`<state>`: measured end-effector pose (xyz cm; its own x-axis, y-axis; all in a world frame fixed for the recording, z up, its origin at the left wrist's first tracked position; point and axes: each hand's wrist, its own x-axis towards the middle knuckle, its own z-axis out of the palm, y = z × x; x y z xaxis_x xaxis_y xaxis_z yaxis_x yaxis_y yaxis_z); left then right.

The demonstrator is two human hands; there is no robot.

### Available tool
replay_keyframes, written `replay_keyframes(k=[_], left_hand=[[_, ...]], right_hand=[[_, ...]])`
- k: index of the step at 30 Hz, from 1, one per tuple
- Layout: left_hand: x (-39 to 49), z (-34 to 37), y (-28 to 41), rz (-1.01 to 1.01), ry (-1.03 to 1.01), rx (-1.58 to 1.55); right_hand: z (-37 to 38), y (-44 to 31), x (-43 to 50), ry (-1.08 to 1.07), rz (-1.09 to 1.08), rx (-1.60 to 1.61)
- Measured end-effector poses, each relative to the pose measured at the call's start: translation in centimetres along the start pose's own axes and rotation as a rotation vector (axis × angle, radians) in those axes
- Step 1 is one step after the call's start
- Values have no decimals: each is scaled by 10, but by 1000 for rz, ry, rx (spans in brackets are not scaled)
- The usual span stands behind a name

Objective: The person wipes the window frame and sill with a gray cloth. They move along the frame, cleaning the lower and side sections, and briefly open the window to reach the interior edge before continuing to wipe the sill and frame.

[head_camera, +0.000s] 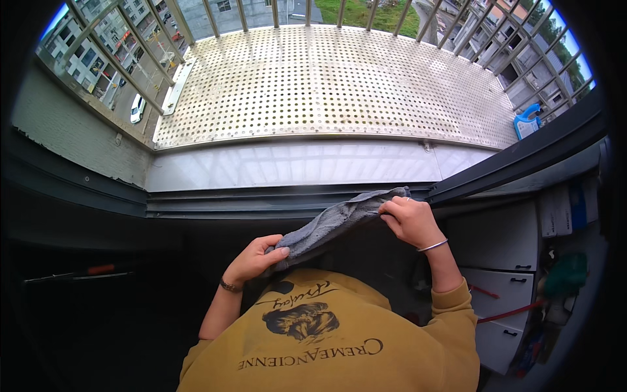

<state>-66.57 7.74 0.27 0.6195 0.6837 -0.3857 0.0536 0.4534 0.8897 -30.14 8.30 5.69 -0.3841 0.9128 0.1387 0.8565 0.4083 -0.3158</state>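
Note:
A grey cloth (328, 223) is stretched slantwise between my two hands, bunched lengthwise into folds. My left hand (257, 257) grips its lower left end, thumb on top, close to my yellow sweatshirt. At the upper right end, my right hand (409, 218) pinches the cloth between thumb and fingers. The far edge of the cloth overlaps the dark window track (220, 203) in this view; whether it touches the track I cannot tell. Beyond the track lies a pale, shiny sill (289, 166).
A perforated metal platform (318, 83) extends outside, enclosed by metal bars (308, 12). A blue bottle (527, 122) stands at its right end. The dark window frame (519, 152) crosses on the right, above white cabinets (494, 235). A red pole (509, 312) leans near them.

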Motion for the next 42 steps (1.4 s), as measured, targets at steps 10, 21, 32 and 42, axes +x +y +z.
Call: replay_keyframes(k=[10, 21, 32, 42], left_hand=[[-36, -35, -39, -87, 42, 22], [-116, -84, -55, 23, 411, -122], [-180, -116, -69, 237, 746, -228], [-231, -111, -54, 429, 393, -190]], right_hand=[[52, -43, 57, -33, -206, 252], [136, -196, 159, -91, -444, 55], [229, -346, 272, -2, -632, 132], [193, -297, 255, -277, -734, 586]])
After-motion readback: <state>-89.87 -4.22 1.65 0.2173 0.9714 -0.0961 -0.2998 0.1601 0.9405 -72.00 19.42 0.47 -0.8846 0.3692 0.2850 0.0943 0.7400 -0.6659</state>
